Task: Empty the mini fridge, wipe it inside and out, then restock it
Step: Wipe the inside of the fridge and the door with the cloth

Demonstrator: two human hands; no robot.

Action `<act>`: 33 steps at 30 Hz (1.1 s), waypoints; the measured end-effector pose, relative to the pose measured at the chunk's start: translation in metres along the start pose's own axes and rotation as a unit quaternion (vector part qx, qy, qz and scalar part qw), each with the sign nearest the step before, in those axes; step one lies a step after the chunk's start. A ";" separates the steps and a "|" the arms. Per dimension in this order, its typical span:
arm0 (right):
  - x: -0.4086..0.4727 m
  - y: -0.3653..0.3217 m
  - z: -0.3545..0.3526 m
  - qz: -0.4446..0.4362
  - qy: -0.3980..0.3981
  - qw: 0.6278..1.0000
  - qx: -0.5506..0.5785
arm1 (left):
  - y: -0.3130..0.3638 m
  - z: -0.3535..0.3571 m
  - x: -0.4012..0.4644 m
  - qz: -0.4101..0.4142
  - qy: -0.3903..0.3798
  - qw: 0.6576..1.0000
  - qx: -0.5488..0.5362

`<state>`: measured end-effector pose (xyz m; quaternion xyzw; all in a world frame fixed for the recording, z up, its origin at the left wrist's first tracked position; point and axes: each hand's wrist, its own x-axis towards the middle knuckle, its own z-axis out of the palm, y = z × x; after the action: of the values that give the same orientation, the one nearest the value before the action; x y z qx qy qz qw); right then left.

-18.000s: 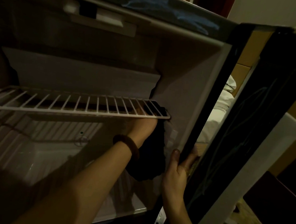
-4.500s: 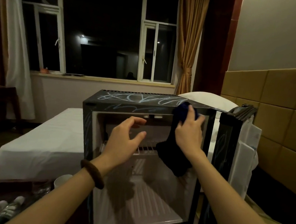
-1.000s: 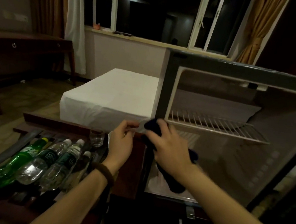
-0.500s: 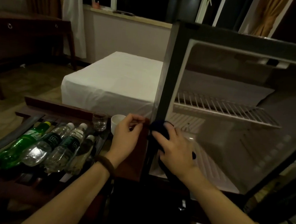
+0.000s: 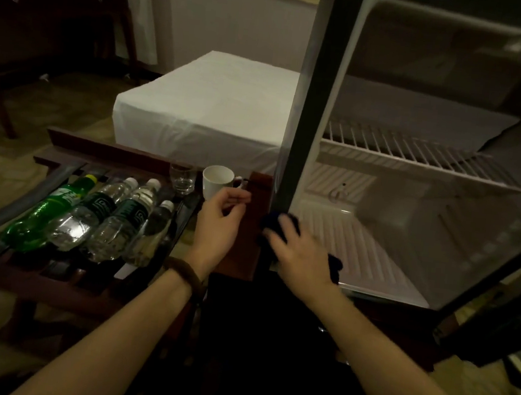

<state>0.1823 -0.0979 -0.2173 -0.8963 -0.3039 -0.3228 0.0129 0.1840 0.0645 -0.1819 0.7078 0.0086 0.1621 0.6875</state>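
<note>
The mini fridge (image 5: 306,112) stands open on the right, its inside bare except for a white wire shelf (image 5: 418,156). My right hand (image 5: 300,249) presses a dark blue cloth (image 5: 274,223) against the lower part of the fridge's left front edge. My left hand (image 5: 221,222) hovers just left of the fridge with loosely curled fingers and holds nothing. A green bottle (image 5: 45,210) and three clear water bottles (image 5: 102,219) lie side by side on a wooden rack (image 5: 51,275) at the left.
A white cup (image 5: 217,180) and a small glass (image 5: 182,179) stand at the back of the rack, close to my left hand. A white bed (image 5: 204,111) lies behind. The fridge door (image 5: 500,287) hangs open at the far right.
My right hand has slid the cloth down the fridge's left front edge. The view has dropped and moved closer. My left hand stays near the cup.
</note>
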 end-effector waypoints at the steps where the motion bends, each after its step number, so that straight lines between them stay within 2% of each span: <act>1: -0.010 -0.001 0.009 -0.014 -0.038 0.999 -0.005 | -0.004 -0.002 -0.003 -0.008 0.002 1.000 0.002; 3: -0.013 0.000 0.008 -0.012 -0.068 0.998 -0.004 | -0.010 -0.008 -0.006 -0.021 0.004 1.000 0.003; 4: -0.008 0.001 0.002 0.002 -0.050 0.999 0.003 | -0.013 -0.011 -0.006 -0.027 0.002 1.000 0.002; 8: 0.030 0.011 -0.033 0.091 0.146 0.985 0.027 | -0.019 -0.016 -0.005 -0.039 0.000 0.999 -0.004; 10: 0.033 0.015 -0.029 0.091 0.184 0.979 -0.006 | -0.022 -0.014 -0.006 -0.040 0.001 0.999 -0.002; 13: 0.003 0.014 0.009 0.020 0.133 0.990 -0.036 | -0.030 -0.007 -0.008 -0.054 0.010 0.998 -0.006; 16: -0.039 0.004 0.050 -0.076 0.003 0.995 -0.059 | -0.038 -0.001 -0.010 -0.077 0.011 0.997 -0.002; 19: -0.049 -0.011 0.060 -0.090 -0.120 0.986 -0.071 | -0.042 0.000 -0.012 -0.084 0.010 0.996 0.004; 21: -0.039 -0.012 0.048 -0.059 -0.098 0.992 -0.057 | -0.044 -0.004 -0.012 -0.087 0.013 0.996 0.010; 25: -0.014 -0.001 0.023 0.075 0.054 0.996 -0.007 | -0.043 -0.010 -0.009 -0.090 0.016 0.996 0.016; 27: -0.016 -0.004 0.027 0.091 0.070 0.993 -0.014 | -0.042 -0.007 -0.008 -0.092 0.016 0.995 0.017; 30: -0.044 -0.012 0.054 0.022 -0.039 0.997 -0.061 | -0.042 0.001 -0.012 -0.100 0.003 0.995 0.007; 33: -0.063 -0.025 0.064 0.002 -0.185 0.978 -0.094 | -0.043 0.005 -0.016 -0.096 -0.015 0.995 0.006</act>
<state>0.1675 -0.0973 -0.3093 -0.9381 -0.2679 -0.1788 -0.1270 0.1789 0.0581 -0.2276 0.7099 0.0672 0.0851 0.6959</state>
